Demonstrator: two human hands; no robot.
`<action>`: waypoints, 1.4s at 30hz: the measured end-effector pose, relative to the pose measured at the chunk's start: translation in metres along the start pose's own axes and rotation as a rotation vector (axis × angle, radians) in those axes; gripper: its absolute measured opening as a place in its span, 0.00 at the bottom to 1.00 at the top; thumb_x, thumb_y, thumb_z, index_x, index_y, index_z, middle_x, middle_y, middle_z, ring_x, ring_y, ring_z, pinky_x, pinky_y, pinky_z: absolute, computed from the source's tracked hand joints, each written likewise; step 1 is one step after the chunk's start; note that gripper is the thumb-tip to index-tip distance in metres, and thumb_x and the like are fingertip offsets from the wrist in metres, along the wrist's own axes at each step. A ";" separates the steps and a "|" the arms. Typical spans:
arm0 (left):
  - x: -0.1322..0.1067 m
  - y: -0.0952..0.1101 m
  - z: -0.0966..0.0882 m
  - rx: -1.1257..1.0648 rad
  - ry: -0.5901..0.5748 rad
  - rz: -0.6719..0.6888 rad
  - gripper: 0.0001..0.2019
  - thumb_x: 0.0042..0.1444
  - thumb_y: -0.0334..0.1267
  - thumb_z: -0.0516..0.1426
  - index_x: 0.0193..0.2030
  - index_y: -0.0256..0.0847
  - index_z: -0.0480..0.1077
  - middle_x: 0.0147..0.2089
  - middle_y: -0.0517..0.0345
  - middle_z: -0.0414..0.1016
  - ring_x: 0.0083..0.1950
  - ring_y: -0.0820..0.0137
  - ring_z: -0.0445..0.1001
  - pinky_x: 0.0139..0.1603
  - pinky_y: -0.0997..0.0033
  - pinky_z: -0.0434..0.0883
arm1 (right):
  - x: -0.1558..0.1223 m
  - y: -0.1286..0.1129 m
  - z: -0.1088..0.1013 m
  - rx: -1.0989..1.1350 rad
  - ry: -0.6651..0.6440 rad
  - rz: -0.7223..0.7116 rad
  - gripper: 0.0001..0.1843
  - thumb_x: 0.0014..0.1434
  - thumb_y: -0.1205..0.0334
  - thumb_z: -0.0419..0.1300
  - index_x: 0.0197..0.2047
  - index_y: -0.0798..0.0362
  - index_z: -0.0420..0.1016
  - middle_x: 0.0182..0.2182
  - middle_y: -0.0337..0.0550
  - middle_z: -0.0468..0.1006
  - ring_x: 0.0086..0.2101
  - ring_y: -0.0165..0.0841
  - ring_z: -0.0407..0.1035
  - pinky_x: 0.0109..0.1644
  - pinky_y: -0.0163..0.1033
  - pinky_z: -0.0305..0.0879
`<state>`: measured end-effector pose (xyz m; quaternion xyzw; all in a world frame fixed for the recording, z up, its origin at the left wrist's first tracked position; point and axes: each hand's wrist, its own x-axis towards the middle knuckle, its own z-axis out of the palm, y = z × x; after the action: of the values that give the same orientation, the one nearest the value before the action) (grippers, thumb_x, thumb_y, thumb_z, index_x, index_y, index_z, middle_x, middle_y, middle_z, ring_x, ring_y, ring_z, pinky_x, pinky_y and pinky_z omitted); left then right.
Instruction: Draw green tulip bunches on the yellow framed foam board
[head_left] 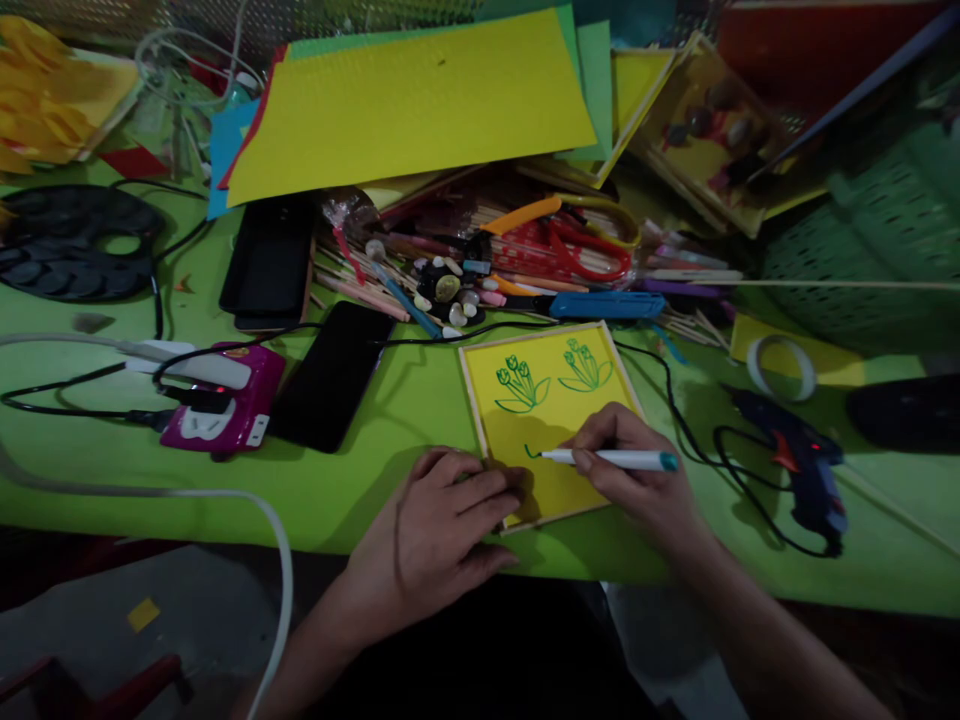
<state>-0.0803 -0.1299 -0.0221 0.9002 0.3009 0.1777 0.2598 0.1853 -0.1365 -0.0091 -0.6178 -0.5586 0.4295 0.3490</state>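
A yellow card (559, 415) edged with thin pale wooden strips lies tilted at the table's front edge. Two green flower drawings (523, 385) are on its upper half, and a short green stroke is below them. My right hand (634, 470) pinches a white felt-tip pen (626, 459) with a green end, its tip at that short stroke. My left hand (442, 520) lies over the card's lower left corner, fingers stretched out and resting on it. What is under its palm is hidden.
Behind the card lie scissors (589, 255), a blue cutter (607, 304), sticks and a stack of yellow sheets (420, 100). A glue gun (799, 470) and tape roll (780, 367) are right. Left are a phone (334, 375), a pink power strip (232, 405) and cables.
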 end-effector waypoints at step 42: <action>0.000 -0.002 0.001 -0.032 -0.026 0.001 0.21 0.67 0.43 0.62 0.65 0.48 0.70 0.67 0.60 0.76 0.59 0.63 0.72 0.63 0.56 0.64 | 0.009 0.001 -0.008 0.173 0.068 0.060 0.13 0.58 0.52 0.71 0.40 0.51 0.80 0.32 0.43 0.81 0.29 0.34 0.72 0.30 0.37 0.67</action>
<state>-0.0807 -0.1293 -0.0242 0.8982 0.2943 0.1711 0.2781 0.1929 -0.1268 -0.0081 -0.6160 -0.4883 0.4654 0.4068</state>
